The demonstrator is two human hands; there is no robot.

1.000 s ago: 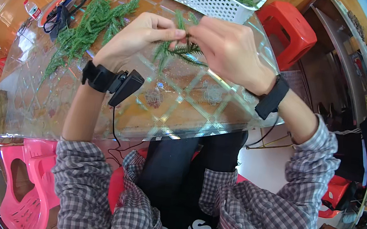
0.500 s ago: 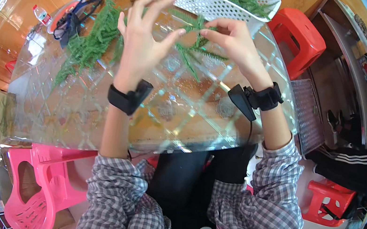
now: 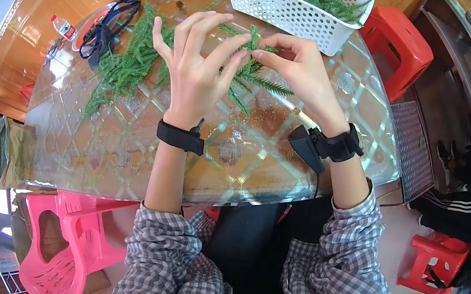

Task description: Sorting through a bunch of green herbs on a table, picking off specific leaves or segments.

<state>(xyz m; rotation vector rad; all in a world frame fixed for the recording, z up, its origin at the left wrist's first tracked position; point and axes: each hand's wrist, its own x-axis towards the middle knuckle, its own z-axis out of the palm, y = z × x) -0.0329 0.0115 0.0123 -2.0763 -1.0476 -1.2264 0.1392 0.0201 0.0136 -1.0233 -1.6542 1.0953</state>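
My right hand [image 3: 304, 75] pinches a bundle of green fern-like sprigs [image 3: 245, 78] between thumb and forefinger, above the far middle of the table. My left hand [image 3: 194, 74] is beside it on the left, with its fingers spread. Its thumb and forefinger curve toward the bundle, their tips a small gap apart. Whether they touch a stem there is too fine to make out. Some of the foliage is hidden behind my hands. To the left lies a loose pile of similar green branches [image 3: 129, 64].
A white perforated basket [image 3: 291, 15] holding more greenery stands at the far edge of the clear-covered table [image 3: 119, 154]. A dark strappy item [image 3: 103, 33] and a bottle [image 3: 63, 28] are at the far left. Around stand a red stool [image 3: 396, 49] and a pink chair [image 3: 59, 248].
My left hand has turned, and its forefinger has come down toward the thumb beside the sprigs. My right hand keeps its pinch. The whole view has shifted slightly.
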